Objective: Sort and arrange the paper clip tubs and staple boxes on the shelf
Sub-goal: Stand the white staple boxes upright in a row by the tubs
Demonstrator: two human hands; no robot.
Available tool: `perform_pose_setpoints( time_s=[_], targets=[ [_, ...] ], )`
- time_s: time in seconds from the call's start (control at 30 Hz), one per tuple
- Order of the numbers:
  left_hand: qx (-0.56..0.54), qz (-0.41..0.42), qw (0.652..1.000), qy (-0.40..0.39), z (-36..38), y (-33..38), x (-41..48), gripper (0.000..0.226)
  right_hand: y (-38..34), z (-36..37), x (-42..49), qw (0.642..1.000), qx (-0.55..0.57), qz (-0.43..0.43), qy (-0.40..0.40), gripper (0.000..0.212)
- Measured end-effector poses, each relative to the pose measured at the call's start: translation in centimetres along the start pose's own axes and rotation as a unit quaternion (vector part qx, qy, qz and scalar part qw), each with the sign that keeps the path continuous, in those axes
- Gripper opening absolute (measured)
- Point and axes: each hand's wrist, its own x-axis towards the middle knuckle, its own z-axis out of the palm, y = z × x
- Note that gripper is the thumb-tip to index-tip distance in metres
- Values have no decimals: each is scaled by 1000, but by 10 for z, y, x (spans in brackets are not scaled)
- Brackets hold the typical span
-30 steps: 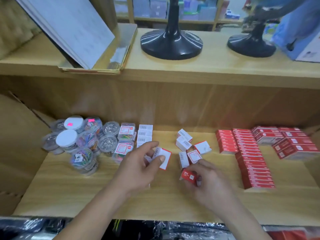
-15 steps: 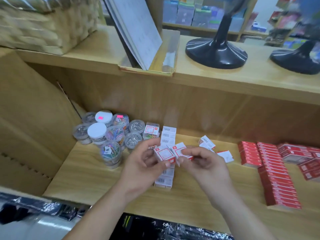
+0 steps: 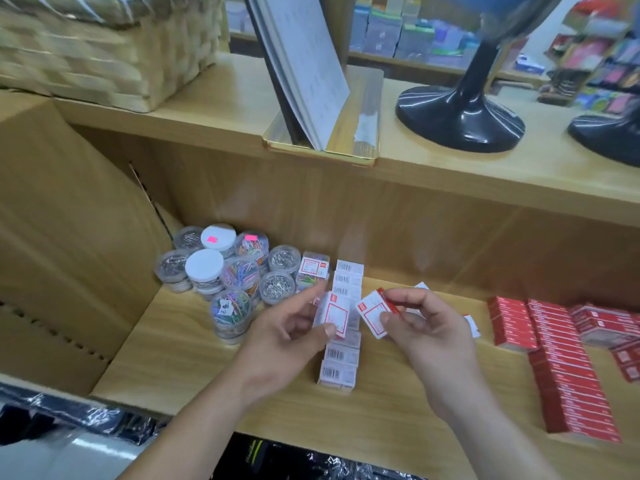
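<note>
Head view: fingers of left hand (image 3: pixel 287 332) pinch staple box (image 3: pixel 332 315); right hand (image 3: pixel 426 330) pinches red-edged box (image 3: pixel 375 311).

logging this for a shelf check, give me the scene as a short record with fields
left hand: pinches a white box above the shelf
right hand: pinches a second box, white face, red side
held boxes: side by side, close; cannot tell if touching
tubs: clustered at the shelf's left rear
barcode row: white boxes lined front to back, below the hands
red boxes: in rows at the right
</note>
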Motion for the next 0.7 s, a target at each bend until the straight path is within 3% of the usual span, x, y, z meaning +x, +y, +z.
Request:
perform_pose_setpoints(
  time_s=[0.2,0.43,0.6,0.7],
  targets=[
    [43,-29,997,52,-4,11,30,34,-2,-6,20,999,-8,15,34,32],
    [91,-40,995,-4,-4,22,64,21,-5,-17,36,997,17,57,52,33],
    [136,-4,991,10,3,17,90,23,-7,-24,48,997,19,63,38,31],
    [195,68,978,16,4,10,107,26,-4,-26,56,997,9,70,19,31]
  ],
)
